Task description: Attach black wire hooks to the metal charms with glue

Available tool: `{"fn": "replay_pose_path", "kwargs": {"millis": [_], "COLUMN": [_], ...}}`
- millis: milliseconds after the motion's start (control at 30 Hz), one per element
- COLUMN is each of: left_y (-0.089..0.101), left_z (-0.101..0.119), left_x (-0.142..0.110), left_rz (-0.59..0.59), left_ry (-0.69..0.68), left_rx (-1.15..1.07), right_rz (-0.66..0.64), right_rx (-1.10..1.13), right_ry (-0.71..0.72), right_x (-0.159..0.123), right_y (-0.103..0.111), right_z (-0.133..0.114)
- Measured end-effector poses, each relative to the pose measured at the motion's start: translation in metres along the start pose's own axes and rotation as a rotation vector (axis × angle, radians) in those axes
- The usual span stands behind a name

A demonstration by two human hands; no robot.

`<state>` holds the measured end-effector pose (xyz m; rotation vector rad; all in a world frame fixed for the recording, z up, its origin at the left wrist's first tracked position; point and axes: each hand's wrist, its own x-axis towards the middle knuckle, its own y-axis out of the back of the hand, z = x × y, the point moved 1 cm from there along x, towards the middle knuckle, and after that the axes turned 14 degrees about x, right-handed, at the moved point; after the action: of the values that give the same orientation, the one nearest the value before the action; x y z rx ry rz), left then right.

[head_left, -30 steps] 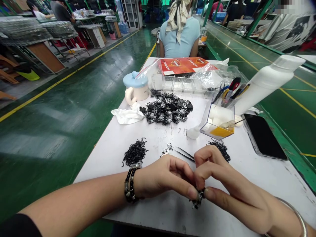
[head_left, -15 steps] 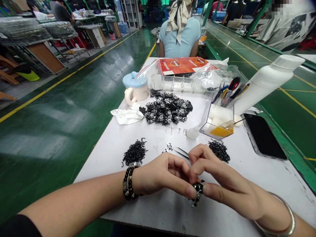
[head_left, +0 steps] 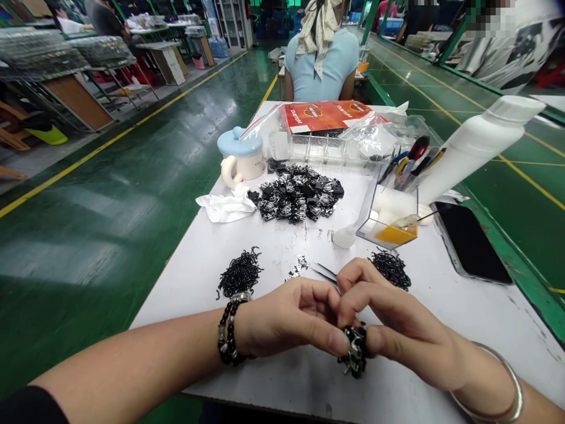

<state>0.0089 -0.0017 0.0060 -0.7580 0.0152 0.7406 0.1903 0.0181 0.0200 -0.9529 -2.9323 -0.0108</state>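
Observation:
Between the fingertips of both hands is a small black and silver part (head_left: 355, 351), its exact kind too small to make out. My left hand (head_left: 304, 318) pinches it from the left with thumb and fingers. From the right, my right hand (head_left: 388, 318) grips it with the thumb and bent fingers. Just beyond my hands lie dark tweezers (head_left: 325, 272) and a few tiny silver pieces (head_left: 299, 266). Piles of small black bent pieces sit at the left (head_left: 239, 272) and at the right (head_left: 390, 268). Farther back is a large heap of black and silver parts (head_left: 300, 193).
A lidded mug (head_left: 242, 158) and a crumpled tissue (head_left: 227, 205) stand at the left. On the right are a clear pen holder (head_left: 391, 212), a white bottle (head_left: 481, 144) and a phone (head_left: 473, 242). Plastic trays (head_left: 322, 148) lie at the back, with a person (head_left: 322, 65) seated beyond.
The black and silver part has turned between my fingers and shows more of its face. My right hand has shifted slightly left; the things on the table stay put.

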Motion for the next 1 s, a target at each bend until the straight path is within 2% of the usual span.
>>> {"fn": "replay_pose_path", "kwargs": {"millis": [133, 233, 300, 367, 467, 567, 767, 900, 1000], "left_y": [-0.002, 0.001, 0.003, 0.006, 0.007, 0.007, 0.008, 0.008, 0.008], "left_z": [-0.003, -0.004, -0.003, -0.002, -0.002, -0.004, -0.003, -0.002, -0.001], "left_x": [0.0, 0.001, 0.001, 0.002, 0.003, 0.003, 0.004, 0.004, 0.004], "left_rz": [-0.126, -0.139, -0.114, -0.1, -0.094, -0.087, -0.082, -0.08, -0.075], "left_ry": [-0.047, -0.073, -0.092, -0.1, -0.093, -0.078, -0.08, -0.095, -0.103], "left_rx": [-0.118, -0.167, -0.175, -0.176, -0.157, -0.132, -0.103, -0.114, -0.127], "right_rz": [0.054, 0.201, 0.326, 0.35, 0.295, 0.297, 0.48, 0.51, 0.657], "right_rx": [-0.09, -0.411, -0.666, -0.855, -1.064, -1.123, -1.121, -1.119, -1.067], "right_ry": [0.075, 0.192, 0.205, 0.118, -0.083, -0.236, -0.365, -0.348, -0.193], "right_x": [-0.002, -0.015, -0.03, -0.047, -0.071, -0.082, -0.076, -0.08, -0.087], "right_y": [0.003, 0.017, 0.032, 0.046, 0.061, 0.064, 0.058, 0.055, 0.049], "right_z": [-0.009, -0.026, -0.031, -0.025, -0.001, 0.021, 0.038, 0.043, 0.036]}}
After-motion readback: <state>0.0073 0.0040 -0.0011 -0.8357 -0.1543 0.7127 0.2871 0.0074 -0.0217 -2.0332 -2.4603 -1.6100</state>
